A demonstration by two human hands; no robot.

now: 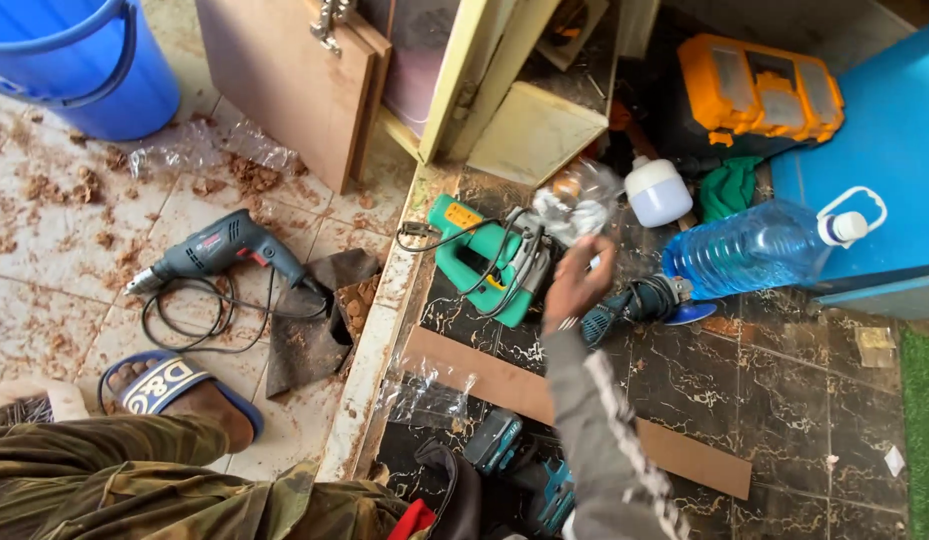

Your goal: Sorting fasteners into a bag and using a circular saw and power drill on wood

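Floor was split: pale tiles point(74, 250) littered with wood shavings on one side, dark marbled tiles point(784, 400) on the other, with a raised sill between. Only one hand point(576, 283) showed, grey striped sleeve behind it, reaching out over the dark side; I took it for the right but the frame didn't settle that. It was motion-blurred, fingers loosely curled, and I couldn't tell whether they held anything or were just spread narrow. Other hand wasn't in view. Nearest thing was a green jigsaw point(486, 258) lying on its side just left of the hand, cord looped loosely over its body, probably dropped there within arm's reach. It looked worn: green casing, metal shoe, yellow label patch, dust on it. A crumpled clear plastic bag point(576, 200) sat just beyond the fingers, touching the saw. An angle grinder point(639, 300) lay right beside the hand on the other side. A big water bottle point(754, 248) lay tipped over near a small white jar point(657, 190). A brown board point(574, 410) lay flat under the forearm. On the pale tiles a drill point(219, 250) rested with its cord coiled, well apart from the hand, near a sandalled foot point(174, 390). A blue bucket point(79, 60) stood in the corner.
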